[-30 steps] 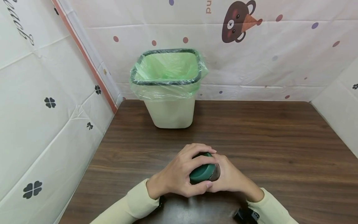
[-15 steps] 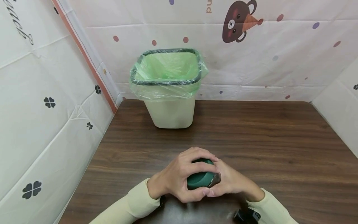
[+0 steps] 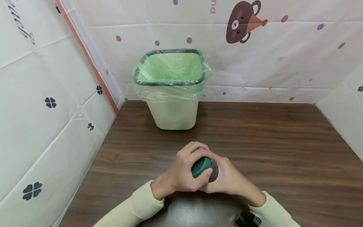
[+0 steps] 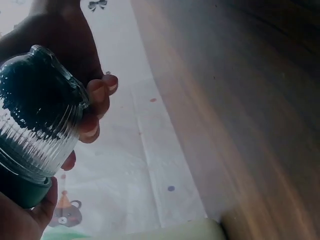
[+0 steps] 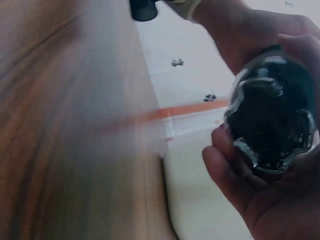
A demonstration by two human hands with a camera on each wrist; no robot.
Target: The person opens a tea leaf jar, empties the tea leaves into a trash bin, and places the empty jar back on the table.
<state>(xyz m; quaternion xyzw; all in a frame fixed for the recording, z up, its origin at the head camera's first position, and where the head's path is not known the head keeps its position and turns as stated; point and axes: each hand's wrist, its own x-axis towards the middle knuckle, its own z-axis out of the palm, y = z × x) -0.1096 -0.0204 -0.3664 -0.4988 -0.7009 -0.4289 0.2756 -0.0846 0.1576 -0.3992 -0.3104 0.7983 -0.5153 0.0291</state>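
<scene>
A ribbed, see-through jar with dark contents is held tilted above the table between both hands. Its green lid faces up and left in the head view, where my left hand grips it with fingers over the far side and thumb at the near side. My right hand wraps the body from the right, and its fingertips curl round the glass-like wall in the left wrist view. The right wrist view looks at the jar's scalloped base, dark inside. Much of the body is hidden by the fingers in the head view.
A pale waste bin lined with a green bag stands on the brown wooden table, beyond the hands and somewhat left. Printed white sheets hang at the back and sides. A black wrist device sits by the right sleeve.
Both hands have moved slightly up and away with the jar, after dipping nearer half a second ago. The left hand has turned, its fingers now closer together and its thumb across the lid's edge.
</scene>
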